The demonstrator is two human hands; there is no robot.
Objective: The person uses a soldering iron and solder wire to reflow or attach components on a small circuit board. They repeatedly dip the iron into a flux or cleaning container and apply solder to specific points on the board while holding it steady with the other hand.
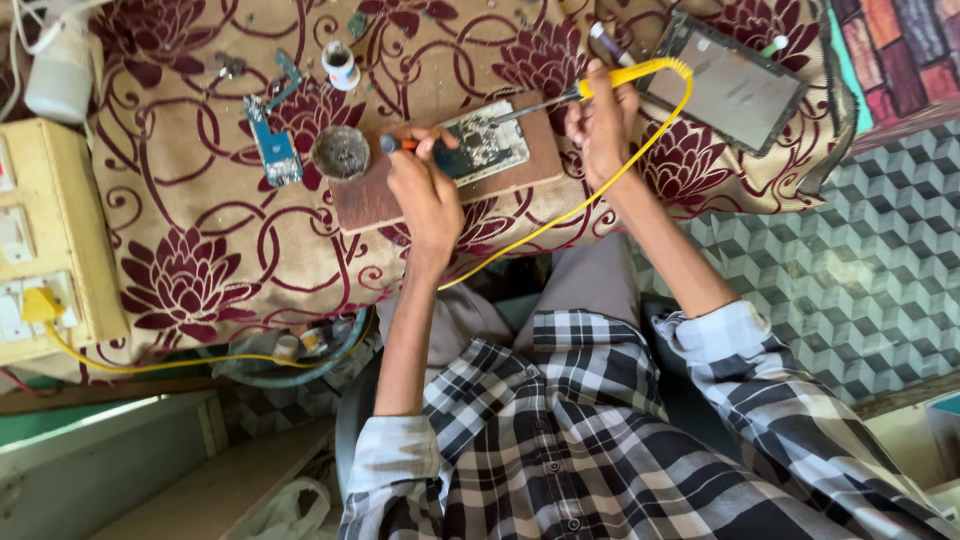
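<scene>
Soldering job looking like it's mid-way here. The circuit board (480,148) is sitting on a small wooden block (440,190) on the worktop (200,240), which is covered in a maroon flowered cloth. The left hand (425,195) is pinning the board down while its fingers are closed round a thin orange-handled tool (400,144) lying at the board's edge. The right hand (600,125) is gripping a yellow soldering iron (620,78), fingers wrapped tight on the handle, and the metal tip is reaching onto the board's upper right corner. The iron's yellow cord (600,190) is trailing across the lap to a socket box (45,260) on the left. I'm judging the joint as being worked right now, not finished, though the board is too small to see what's already soldered. Just left of the block a round tin (341,153) is sitting, with a blue board (275,150) beyond it, and a phone frame (735,85) is lying off to the right, so reassembly is looking still undone.
</scene>
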